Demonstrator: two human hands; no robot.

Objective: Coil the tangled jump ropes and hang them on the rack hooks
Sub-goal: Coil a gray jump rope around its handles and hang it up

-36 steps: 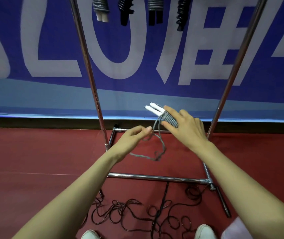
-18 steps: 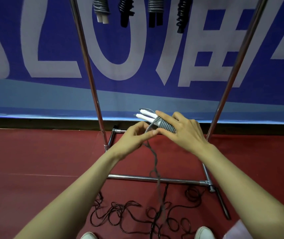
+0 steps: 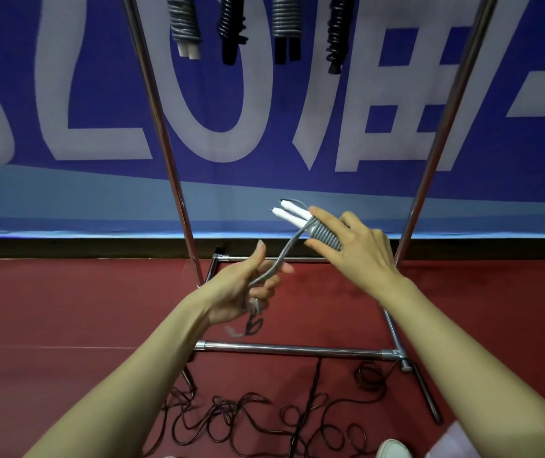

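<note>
Rack (image 3: 291, 350) poles frame the scene, with four coiled ropes (image 3: 185, 24) already hanging at its top and dark tangled ropes (image 3: 248, 421) lying on the floor at its foot. Between the poles, the right hand (image 3: 357, 249) pinches the grey rope (image 3: 325, 236) where it is wound round its white handles, while the left hand (image 3: 241, 289), beside that bundle half a second ago, has drawn back toward the left pole, fingers closed round the loose strand. That pull likely sets up another turn; little strand remains, so hanging seems close.
</note>
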